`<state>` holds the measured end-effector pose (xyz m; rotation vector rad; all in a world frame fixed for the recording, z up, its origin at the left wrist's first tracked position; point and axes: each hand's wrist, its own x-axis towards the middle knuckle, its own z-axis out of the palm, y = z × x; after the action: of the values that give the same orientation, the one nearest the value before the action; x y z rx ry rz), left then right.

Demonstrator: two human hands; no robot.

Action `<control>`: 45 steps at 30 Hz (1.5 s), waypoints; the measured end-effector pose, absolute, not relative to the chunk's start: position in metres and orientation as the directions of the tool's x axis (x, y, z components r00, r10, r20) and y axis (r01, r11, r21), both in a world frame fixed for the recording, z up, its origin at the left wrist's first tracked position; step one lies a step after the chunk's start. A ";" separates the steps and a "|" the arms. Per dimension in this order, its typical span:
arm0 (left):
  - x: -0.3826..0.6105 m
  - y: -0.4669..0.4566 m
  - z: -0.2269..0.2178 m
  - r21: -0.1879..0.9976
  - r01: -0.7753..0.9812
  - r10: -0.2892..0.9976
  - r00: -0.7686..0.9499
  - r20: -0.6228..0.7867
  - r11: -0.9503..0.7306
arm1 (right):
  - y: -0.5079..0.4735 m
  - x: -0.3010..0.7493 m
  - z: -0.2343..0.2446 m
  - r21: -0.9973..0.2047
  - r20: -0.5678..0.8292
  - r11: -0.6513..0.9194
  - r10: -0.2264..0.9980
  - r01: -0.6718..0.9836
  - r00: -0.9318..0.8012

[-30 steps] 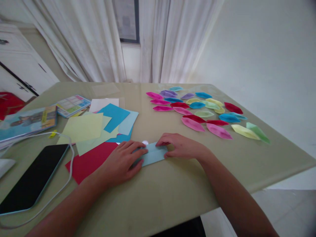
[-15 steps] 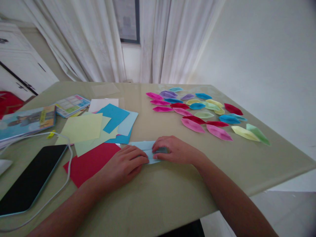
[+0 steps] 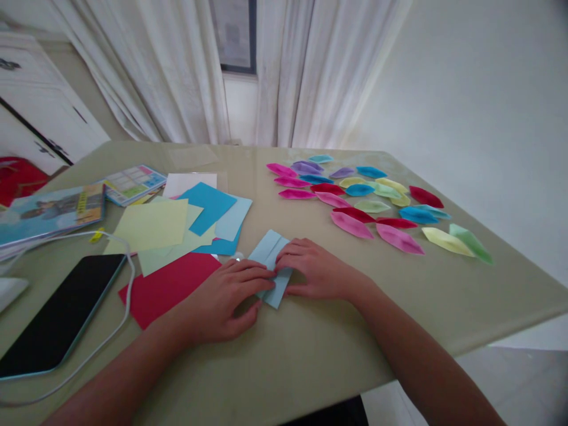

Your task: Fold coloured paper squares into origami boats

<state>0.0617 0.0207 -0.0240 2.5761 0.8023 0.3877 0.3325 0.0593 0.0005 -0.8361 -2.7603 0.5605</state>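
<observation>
A folded strip of light blue paper [image 3: 271, 241] lies slanted on the table between my hands, with a lengthwise crease along it. My left hand [image 3: 233, 290] rests its outstretched fingers on the strip's left side, its thumb apart below. On the right edge, my right hand [image 3: 315, 269] has curved fingers over the paper and the thumb beside its lower part. My fingers hide part of the strip's middle. Next to my left hand lies a sheet of red paper [image 3: 173, 284].
Pale yellow sheets [image 3: 153, 225] and blue sheets [image 3: 208, 207] overlap at left. A phone [image 3: 62, 313], a white cable [image 3: 130, 284] and a booklet [image 3: 53, 213] lie farther left. Several folded paper pieces, including a pink one [image 3: 352, 225], spread across the right back. The table edge [image 3: 510, 340] runs at right.
The light blue strip has turned from lying crosswise to a steep slant, its far end now pointing away from me. My left thumb has spread from the fingers. The view has shifted slightly.
</observation>
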 end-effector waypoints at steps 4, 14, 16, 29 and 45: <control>0.064 0.024 -0.029 0.492 0.471 0.611 0.774 0.167 -0.732 | 0.056 0.331 0.002 -0.378 0.075 0.796 0.536 0.473 -0.841; 0.063 0.023 -0.034 0.523 0.392 0.566 0.793 0.225 -0.757 | 0.055 0.332 0.005 -0.575 0.013 0.719 0.485 0.390 -0.874; 0.064 0.023 -0.032 0.510 0.381 0.551 0.800 0.235 -0.771 | 0.054 0.333 -0.001 -0.669 0.024 0.638 0.530 0.380 -0.848; 0.060 0.024 -0.028 0.567 0.357 0.549 0.809 0.211 -0.742 | 0.050 0.328 -0.021 -0.714 0.059 0.545 0.672 0.439 -0.738; 0.059 0.024 -0.026 0.592 0.357 0.557 0.808 0.191 -0.722 | 0.048 0.325 -0.022 -0.711 0.069 0.534 0.700 0.458 -0.710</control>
<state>0.0591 0.0238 -0.0260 2.4462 0.6746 0.4865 0.3250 0.0485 -0.0221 -0.9560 -2.4304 0.9772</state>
